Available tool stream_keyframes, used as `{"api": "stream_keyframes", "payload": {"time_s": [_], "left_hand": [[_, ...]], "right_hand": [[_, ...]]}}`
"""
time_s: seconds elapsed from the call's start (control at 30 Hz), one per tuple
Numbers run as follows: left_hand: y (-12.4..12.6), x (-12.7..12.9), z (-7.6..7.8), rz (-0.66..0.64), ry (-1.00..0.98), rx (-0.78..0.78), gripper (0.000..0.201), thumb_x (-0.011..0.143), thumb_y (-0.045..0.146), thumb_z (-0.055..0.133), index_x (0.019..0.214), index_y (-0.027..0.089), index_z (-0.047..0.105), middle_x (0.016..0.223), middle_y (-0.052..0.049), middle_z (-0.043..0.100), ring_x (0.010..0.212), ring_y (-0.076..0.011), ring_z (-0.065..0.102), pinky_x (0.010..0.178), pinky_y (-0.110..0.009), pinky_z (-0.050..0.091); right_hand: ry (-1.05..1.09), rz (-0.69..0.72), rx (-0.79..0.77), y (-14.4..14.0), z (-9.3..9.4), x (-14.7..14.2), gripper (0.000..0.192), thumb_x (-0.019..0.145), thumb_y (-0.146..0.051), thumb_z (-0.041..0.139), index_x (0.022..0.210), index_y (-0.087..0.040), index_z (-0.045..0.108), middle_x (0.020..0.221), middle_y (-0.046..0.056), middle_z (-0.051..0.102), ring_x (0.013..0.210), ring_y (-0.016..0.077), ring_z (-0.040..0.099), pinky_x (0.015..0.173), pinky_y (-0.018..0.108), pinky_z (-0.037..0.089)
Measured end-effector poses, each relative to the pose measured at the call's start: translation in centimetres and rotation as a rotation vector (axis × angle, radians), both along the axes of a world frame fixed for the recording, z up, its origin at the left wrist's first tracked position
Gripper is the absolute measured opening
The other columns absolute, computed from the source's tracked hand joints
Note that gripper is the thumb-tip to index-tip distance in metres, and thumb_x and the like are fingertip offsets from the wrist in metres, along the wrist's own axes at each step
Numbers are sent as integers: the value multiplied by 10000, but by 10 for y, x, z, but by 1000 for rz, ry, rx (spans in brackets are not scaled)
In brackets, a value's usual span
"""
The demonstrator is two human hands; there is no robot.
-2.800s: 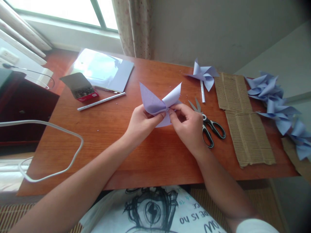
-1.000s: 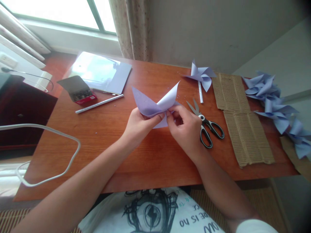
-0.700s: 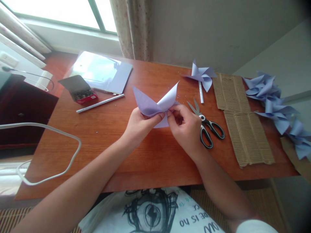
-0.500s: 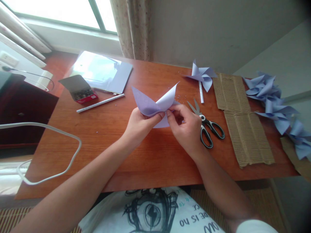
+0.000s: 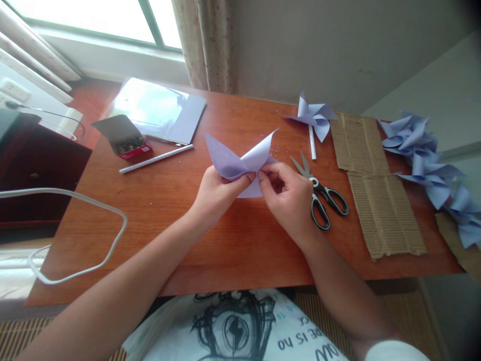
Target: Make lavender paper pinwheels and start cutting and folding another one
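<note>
A purple paper pinwheel (image 5: 227, 159) is held up over the table, two of its pointed blades rising and a flap hanging below. My left hand (image 5: 220, 190) pinches it from the left, thumb pressed near the centre. From the other side my right hand (image 5: 285, 190) grips the pinwheel, with thumb and forefinger meeting at its middle. Whether a small pin sits between those fingertips is hidden. Just right of that hand lie scissors (image 5: 314, 183) with black and white handles, blades parted.
Corrugated cardboard (image 5: 379, 195) lies right of the scissors, with several finished pinwheels (image 5: 432, 170) beyond it. A pinwheel on a stick (image 5: 313, 118) is behind. Leftward are a paper stick (image 5: 156, 159), a small red box (image 5: 135, 150), a sheet stack (image 5: 188, 118) and a white cable (image 5: 124, 220).
Both hands keep nearly the same hold on the pinwheel. The whole view has shifted very slightly; nothing else has visibly moved.
</note>
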State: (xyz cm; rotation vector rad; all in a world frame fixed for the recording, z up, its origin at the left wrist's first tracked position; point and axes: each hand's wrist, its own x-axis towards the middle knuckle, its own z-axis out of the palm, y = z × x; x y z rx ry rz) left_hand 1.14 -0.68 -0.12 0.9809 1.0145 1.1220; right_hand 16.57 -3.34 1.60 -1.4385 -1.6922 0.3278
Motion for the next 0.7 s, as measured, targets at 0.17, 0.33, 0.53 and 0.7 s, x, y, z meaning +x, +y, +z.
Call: {"api": "stream_keyframes", "payload": {"time_s": [0.17, 0.33, 0.53, 0.7], "left_hand": [[0, -1, 0, 1, -2, -10, 200, 697, 268, 865, 823, 137, 779, 796, -23, 749, 739, -172, 657, 703, -259, 515], [-1, 0, 6, 12, -28, -37, 259, 626, 265, 904, 819, 136, 789, 864, -46, 776, 780, -204, 680, 743, -284, 538], [-1, 1, 7, 57, 41, -11, 239, 618, 278, 907, 761, 136, 778, 795, -39, 757, 728, -191, 662, 676, -264, 511], [4, -2, 4, 98, 53, -3, 214, 666, 297, 878, 762, 139, 770, 787, -40, 758, 703, -182, 656, 652, -261, 505]], "right_hand": [[-16, -13, -3, -1, -1, 0, 41, 897, -223, 654, 885, -217, 693, 681, -24, 704, 580, 127, 632, 574, 244, 472], [-7, -39, 0, -1, 0, 0, 24, 875, -209, 661, 859, -222, 671, 660, -32, 680, 565, 127, 623, 564, 243, 465], [-10, -17, -22, -1, -1, 0, 41, 886, -230, 656, 847, -229, 671, 661, -29, 686, 561, 127, 617, 558, 244, 470], [45, 31, 29, -4, 4, 2, 72, 926, -241, 633, 925, -234, 704, 687, -30, 711, 578, 124, 643, 569, 246, 491]]}}
